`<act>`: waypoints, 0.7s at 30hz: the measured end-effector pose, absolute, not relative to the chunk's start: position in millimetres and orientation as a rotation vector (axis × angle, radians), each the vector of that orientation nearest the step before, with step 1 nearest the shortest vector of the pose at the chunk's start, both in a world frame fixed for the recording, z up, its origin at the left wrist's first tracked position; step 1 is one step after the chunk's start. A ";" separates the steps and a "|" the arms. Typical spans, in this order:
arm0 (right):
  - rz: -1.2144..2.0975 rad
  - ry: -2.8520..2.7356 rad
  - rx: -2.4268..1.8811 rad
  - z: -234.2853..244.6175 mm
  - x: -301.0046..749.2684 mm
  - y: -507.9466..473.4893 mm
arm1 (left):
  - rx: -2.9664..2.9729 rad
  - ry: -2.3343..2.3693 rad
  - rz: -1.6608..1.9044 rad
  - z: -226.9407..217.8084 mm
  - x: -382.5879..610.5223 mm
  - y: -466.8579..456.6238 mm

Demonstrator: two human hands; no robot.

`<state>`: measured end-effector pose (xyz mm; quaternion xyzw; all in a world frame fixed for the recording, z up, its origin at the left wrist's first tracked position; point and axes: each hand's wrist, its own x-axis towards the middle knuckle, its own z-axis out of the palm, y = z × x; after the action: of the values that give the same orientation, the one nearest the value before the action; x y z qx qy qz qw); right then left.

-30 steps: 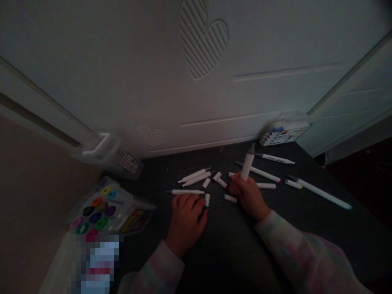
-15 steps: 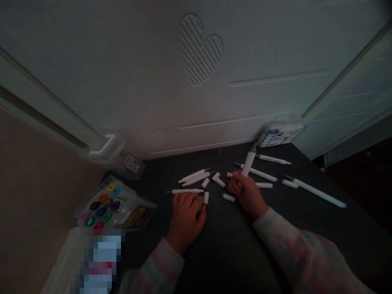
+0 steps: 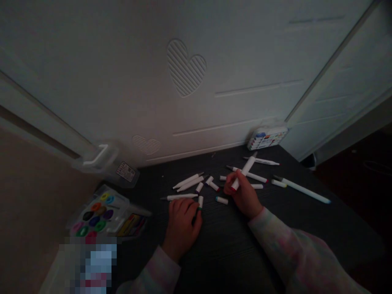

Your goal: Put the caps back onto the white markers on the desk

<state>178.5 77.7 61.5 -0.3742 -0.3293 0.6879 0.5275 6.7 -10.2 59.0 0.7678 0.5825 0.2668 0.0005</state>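
Observation:
In my right hand (image 3: 245,198) I grip a white marker (image 3: 247,168), tilted with its grey nib up and its red end down by my fingers. My left hand (image 3: 182,224) lies palm down on the dark table, fingers a little bent and thumb apart. Its fingertips reach a white marker (image 3: 183,196), and a green-ended cap (image 3: 200,201) is beside its index finger. Between the hands lie a blue-ended cap (image 3: 222,200), a purple-ended cap (image 3: 199,188) and a red-ended cap (image 3: 214,186). Two uncapped markers (image 3: 190,182) lie beyond my left hand.
Several more markers lie right of my right hand, among them a blue-ended marker (image 3: 306,190) and a yellow-ended cap (image 3: 279,183). A marker case (image 3: 268,137) leans on the white panel (image 3: 214,118). Left are a clear handled box (image 3: 105,163) and a paint-pot box (image 3: 98,212).
The marker in my right hand has tilted over further to the right, and its red end now shows. My left hand stays by the same marker and cap. The camera view has shifted slightly.

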 end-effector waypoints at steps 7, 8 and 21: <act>1.546 -0.792 -0.993 54.1 185.0 82.7 | 2.427 1.842 0.843 58.5 5.0 -10.0; 1.538 -0.796 -1.011 52.2 184.7 82.6 | 2.429 1.848 0.843 58.6 5.7 -9.9; 1.513 -0.902 -1.098 36.9 182.8 85.7 | 2.516 1.836 0.544 72.7 54.6 45.0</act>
<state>182.8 85.7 36.9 -0.4555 -0.3743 0.6279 0.5080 54.6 45.0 72.7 0.7958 0.5806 0.1720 -0.0100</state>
